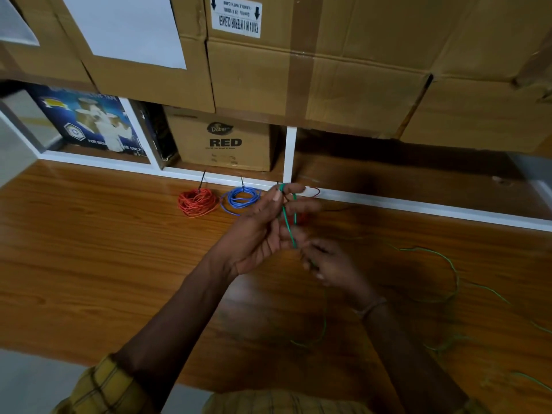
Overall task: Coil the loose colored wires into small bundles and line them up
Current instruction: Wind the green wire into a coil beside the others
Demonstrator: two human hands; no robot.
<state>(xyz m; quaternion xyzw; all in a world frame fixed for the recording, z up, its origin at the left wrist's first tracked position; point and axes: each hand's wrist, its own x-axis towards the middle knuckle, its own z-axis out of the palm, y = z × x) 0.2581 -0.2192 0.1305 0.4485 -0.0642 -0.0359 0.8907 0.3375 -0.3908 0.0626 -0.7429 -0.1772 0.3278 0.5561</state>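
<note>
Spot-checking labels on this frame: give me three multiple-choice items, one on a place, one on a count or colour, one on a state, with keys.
1. Where does the blue bundle lie?
A. Right of the orange bundle, by the white shelf edge
B. Inside the Dabur carton
C. Under the right hand

2. How many finished bundles lie in plain view on the wooden surface?
A. None
B. Two
C. Five

3. What state is the green wire in?
A. Fully coiled and tied
B. Partly wound round the left hand, the rest loose
C. Untouched on the shelf

Key: 1 A, the blue bundle sits just right of the orange one along the edge. 2 B, only the orange and blue bundles show whole. 3 B, green strands run over the left fingers while slack trails across the surface.
</note>
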